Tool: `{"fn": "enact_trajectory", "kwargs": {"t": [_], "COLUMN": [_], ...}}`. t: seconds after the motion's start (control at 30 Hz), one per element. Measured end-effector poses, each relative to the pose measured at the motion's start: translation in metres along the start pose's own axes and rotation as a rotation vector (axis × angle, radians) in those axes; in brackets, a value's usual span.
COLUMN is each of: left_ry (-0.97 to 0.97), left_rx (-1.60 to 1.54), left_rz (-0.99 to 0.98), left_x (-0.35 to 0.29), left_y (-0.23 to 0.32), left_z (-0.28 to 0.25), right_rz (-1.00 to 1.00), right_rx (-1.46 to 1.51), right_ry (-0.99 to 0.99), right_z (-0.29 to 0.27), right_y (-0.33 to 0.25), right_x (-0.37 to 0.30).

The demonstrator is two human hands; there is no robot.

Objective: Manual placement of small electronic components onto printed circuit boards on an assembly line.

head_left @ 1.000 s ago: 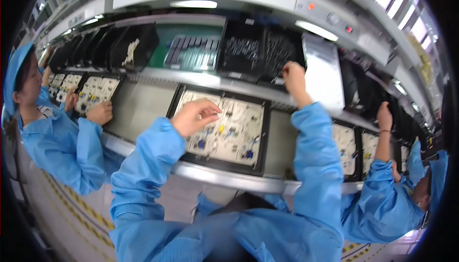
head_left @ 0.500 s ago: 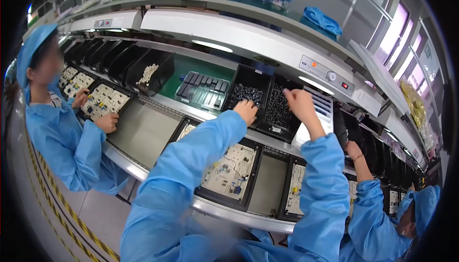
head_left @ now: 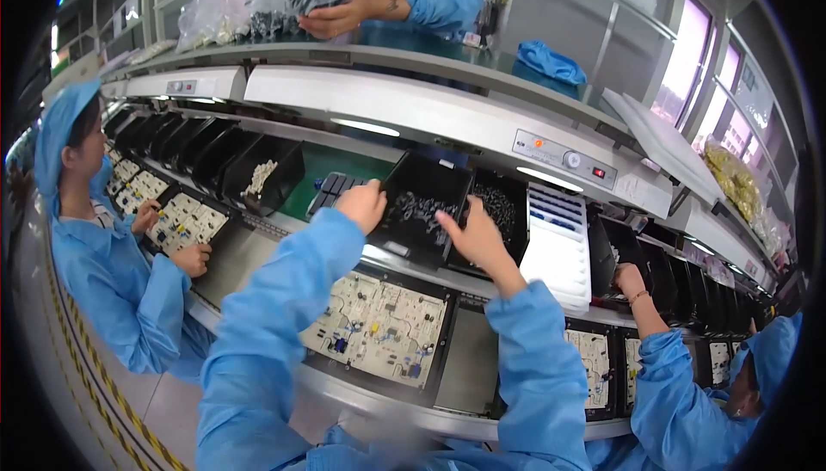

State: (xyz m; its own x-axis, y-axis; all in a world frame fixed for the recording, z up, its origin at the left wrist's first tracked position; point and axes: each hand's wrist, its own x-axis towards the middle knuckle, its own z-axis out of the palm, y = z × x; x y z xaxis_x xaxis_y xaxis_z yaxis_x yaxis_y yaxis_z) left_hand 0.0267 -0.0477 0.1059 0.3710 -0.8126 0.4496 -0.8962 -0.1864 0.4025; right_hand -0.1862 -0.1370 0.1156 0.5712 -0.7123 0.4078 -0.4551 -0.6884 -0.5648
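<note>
A black bin [head_left: 416, 246] of small dark parts [head_left: 417, 209] is between my two hands and looks tipped toward me. My left hand [head_left: 361, 205] is closed on its left wall, fingertips over the rim. At the right wall, my right hand [head_left: 482, 237] grips with the thumb on the inner side; its other fingers are partly hidden. Just right of it stands a second black bin [head_left: 514, 234], also holding small dark parts. Below my hands, circuit boards [head_left: 379, 325] lie in black frames on the line.
A clear tray of dark blocks [head_left: 331, 191] sits left of the bin, a white slotted rack [head_left: 555, 247] to the right. Co-workers sit at both sides. Across the upper shelf [head_left: 387, 56], another person's hand [head_left: 335, 19] holds a plastic bag. A white lamp housing [head_left: 387, 105] overhangs the bins.
My left hand has gone from the parts to the bin's left wall. My right hand has come down from above the second bin to the first bin's right wall. The bin has tilted.
</note>
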Motion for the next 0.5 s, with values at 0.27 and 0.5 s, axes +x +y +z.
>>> {"fn": "enact_trajectory", "kwargs": {"t": [0.27,0.5], "left_ry": [0.119,0.358], "left_rx": [-0.174,-0.327], "left_rz": [0.182,0.131], "left_x": [0.036,0.097], "left_y": [0.035,0.021], "left_z": [-0.185,-0.193], "right_rz": [-0.352,0.003], "right_rx": [0.408,0.784], "right_ry": [0.153,0.42], "right_z": [-0.088,-0.098], "right_y": [-0.127,-0.169], "right_x": [0.009,0.119]}}
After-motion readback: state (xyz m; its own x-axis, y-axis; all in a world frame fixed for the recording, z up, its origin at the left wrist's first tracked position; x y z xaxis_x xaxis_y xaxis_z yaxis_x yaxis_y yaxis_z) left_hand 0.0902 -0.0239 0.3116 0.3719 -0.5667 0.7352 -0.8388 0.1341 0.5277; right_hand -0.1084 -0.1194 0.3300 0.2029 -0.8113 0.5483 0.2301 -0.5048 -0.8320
